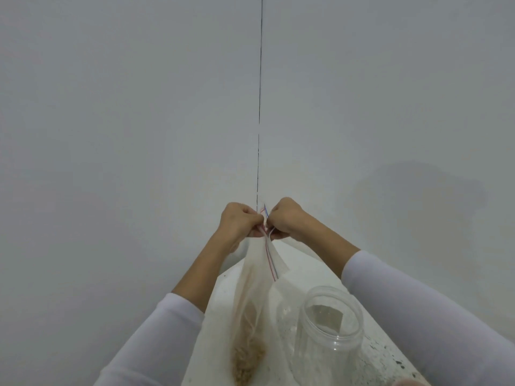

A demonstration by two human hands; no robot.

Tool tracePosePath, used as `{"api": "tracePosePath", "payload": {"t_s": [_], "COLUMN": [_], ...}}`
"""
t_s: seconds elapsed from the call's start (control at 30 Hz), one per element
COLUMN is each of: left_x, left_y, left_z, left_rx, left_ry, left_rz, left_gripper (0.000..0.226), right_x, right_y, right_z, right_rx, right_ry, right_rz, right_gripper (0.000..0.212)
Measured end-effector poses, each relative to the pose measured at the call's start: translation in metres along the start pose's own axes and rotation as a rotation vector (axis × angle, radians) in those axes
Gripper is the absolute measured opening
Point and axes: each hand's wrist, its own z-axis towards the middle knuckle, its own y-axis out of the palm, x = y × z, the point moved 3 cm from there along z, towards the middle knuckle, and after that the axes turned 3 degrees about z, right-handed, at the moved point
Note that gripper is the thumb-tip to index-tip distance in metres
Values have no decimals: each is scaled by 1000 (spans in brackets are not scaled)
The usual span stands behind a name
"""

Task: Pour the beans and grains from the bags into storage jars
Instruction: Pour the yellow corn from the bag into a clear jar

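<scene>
Pinching the zip bag (257,277) at its seal, the left hand (240,222) and right hand (284,220) risk grain being jerked out, missing the open jar (328,327) at five o'clock.

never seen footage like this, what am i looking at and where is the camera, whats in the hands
There is no machine here, only a person's two bare hands. The single picture comes from a wide-angle camera worn on the person's head, looking forward and down, so the arms in white sleeves reach in from the bottom.

The left hand and the right hand both pinch the top edge of a clear zip bag, held up in front of a plain wall, apparently at its red and blue seal. Tan grains sit in the bottom of the bag.

Beside it, on a speckled white surface, stands a clear plastic jar with no lid on. It looks empty.
</scene>
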Motion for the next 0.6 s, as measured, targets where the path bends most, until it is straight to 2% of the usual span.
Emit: {"api": "tracePosePath", "payload": {"t_s": [0.2, 0.4, 0.6], "left_x": [-1, -32, -51], "left_y": [-14, -29, -51], "left_z": [8, 17, 22], "left_rx": [108, 111, 135], "left_ry": [33, -20, 2], "left_rz": [-39, 122, 296], "left_gripper": [18, 18, 12], "right_x": [-3, 25, 36], "right_y": [-2, -11, -39], "right_z": [7, 14, 17], "right_rx": [24, 49, 120], "right_ry": [-36, -41, -16], "right_rz": [62, -214, -422], "right_gripper": [11, 16, 11]}}
